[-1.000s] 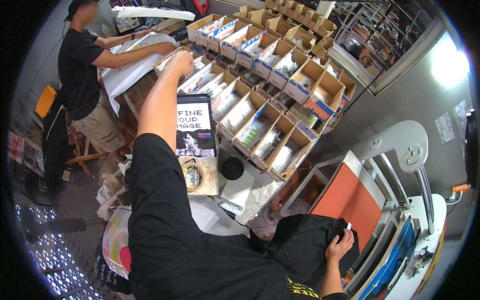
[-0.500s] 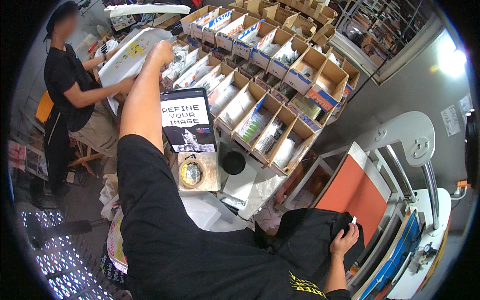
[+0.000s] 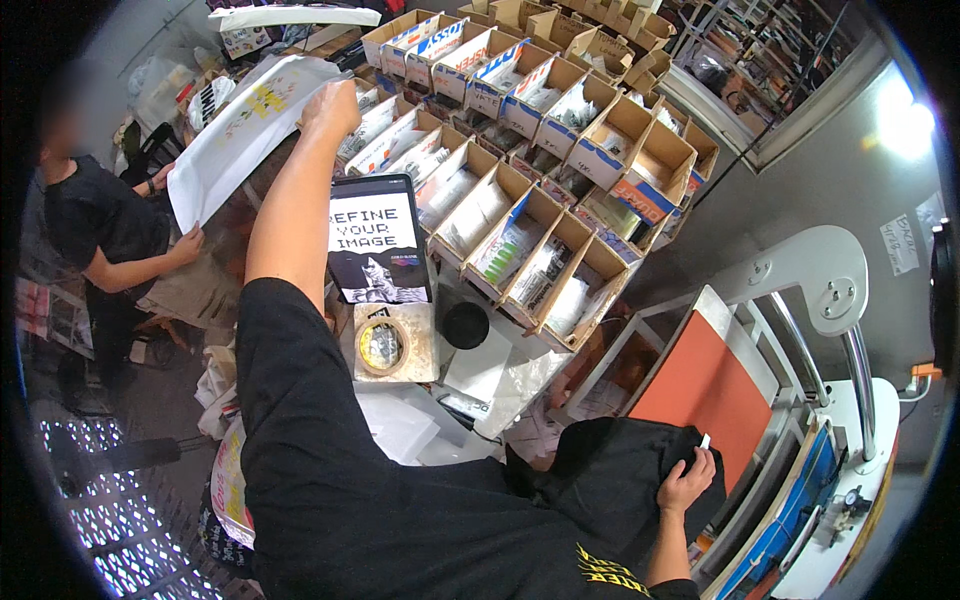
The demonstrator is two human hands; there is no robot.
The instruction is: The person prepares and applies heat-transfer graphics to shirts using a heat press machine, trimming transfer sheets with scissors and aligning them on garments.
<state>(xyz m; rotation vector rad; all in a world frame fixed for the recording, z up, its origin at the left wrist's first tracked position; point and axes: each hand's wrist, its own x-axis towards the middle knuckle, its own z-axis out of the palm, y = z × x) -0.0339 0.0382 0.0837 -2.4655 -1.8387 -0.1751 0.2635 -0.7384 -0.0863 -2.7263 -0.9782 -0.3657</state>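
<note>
Stretched far forward, my left hand (image 3: 330, 108) is closed at the near-left end of the cardboard boxes, beside the right end of a white sheet (image 3: 245, 130) with a yellow and red print. Whatever lies inside its fingers is hidden. At the lower right, my right hand (image 3: 688, 482) has its fingers bent on a black garment (image 3: 610, 470), close to a small white tag (image 3: 705, 441). The garment partly covers the orange-red pad (image 3: 705, 390) of a heat press. A co-worker's hands hold the sheet's left end.
A tablet (image 3: 378, 240) stands below my left forearm, with a tape roll (image 3: 381, 344) and a black cup (image 3: 465, 325) nearby. Rows of open cardboard boxes (image 3: 540, 255) hold packets. The press's white arm (image 3: 825, 275) rises on the right. A co-worker (image 3: 105, 220) stands left.
The co-worker has moved left and lower, drawing the white sheet out to the left. My left hand has shifted slightly right; my right hand stays almost in place on the black garment.
</note>
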